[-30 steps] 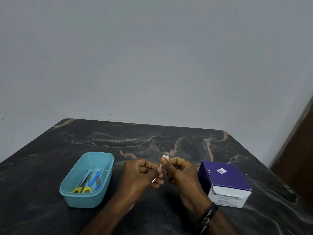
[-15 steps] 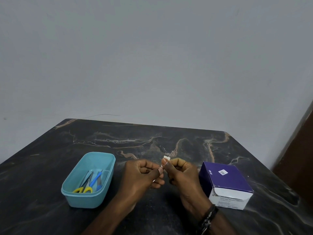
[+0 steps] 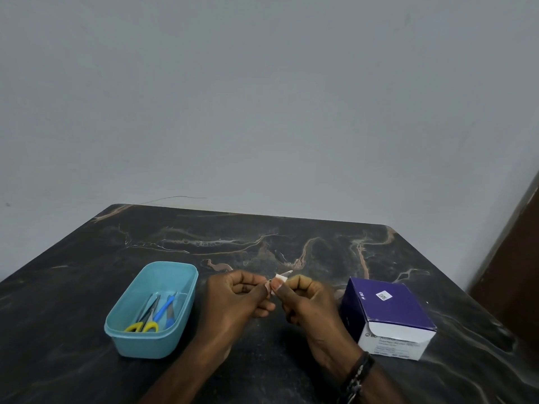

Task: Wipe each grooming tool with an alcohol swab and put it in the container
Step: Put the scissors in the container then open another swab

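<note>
Both hands meet above the middle of the dark marble table (image 3: 291,237). My left hand (image 3: 236,298) grips a thin metal grooming tool (image 3: 288,272), whose pointed tip pokes out past the fingers. My right hand (image 3: 306,301) pinches a small white alcohol swab (image 3: 280,277) around that tool, near its tip. Most of the tool is hidden inside the two fists. To the left stands a light blue container (image 3: 186,287). It holds yellow-handled scissors (image 3: 143,326), a blue-handled tool (image 3: 164,309) and a grey metal tool.
A purple and white swab box (image 3: 388,313) sits on the table just right of my right hand. A dark bracelet is on my right wrist. A grey wall rises behind the table, and a brown panel stands at the far right.
The swab and my right fingers have shifted slightly along the tool, so its metal tip now shows beyond the swab. Both hands stay in the same place.
</note>
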Available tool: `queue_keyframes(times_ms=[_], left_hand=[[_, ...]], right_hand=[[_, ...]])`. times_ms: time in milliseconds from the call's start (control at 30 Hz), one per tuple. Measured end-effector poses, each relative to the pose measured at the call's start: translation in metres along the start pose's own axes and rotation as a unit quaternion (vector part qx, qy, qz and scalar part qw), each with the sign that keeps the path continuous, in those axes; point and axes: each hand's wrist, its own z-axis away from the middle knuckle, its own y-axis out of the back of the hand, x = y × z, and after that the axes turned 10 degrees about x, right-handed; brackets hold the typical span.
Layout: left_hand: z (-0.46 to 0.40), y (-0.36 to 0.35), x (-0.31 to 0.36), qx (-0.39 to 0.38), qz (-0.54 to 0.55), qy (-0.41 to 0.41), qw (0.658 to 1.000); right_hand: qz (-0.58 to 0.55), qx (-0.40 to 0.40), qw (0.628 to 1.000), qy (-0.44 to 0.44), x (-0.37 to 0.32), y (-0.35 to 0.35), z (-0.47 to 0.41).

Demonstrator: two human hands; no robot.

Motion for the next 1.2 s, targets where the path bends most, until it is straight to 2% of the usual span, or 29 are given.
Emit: queue_keyframes(times_ms=[200, 567, 800, 967, 1100, 1200], left_hand=[[0.0, -0.001, 0.0, -0.032, 0.0, 0.009, 0.999], [0.005, 0.0, 0.006, -0.09, -0.012, 0.025, 0.996], [-0.001, 0.005, 0.01, -0.066, 0.112, 0.055, 0.99], [-0.003, 0.004, 0.008, -0.043, 0.117, 0.056, 0.991], [-0.003, 0.003, 0.006, -0.022, 0.103, 0.056, 0.993], [-0.003, 0.002, 0.006, 0.006, 0.087, 0.045, 0.995]], right_hand=[[-0.039, 0.06, 0.997, -0.029, 0.001, 0.006, -0.009], [-0.079, 0.051, 0.994, -0.063, 0.001, 0.012, -0.014], [-0.047, -0.021, 0.996, -0.079, -0.003, 0.007, -0.007], [-0.02, -0.075, 0.994, -0.077, 0.0, -0.001, -0.002], [-0.015, -0.069, 0.995, -0.07, 0.0, -0.001, -0.002], [-0.022, -0.034, 0.997, -0.068, -0.001, 0.001, -0.003]])
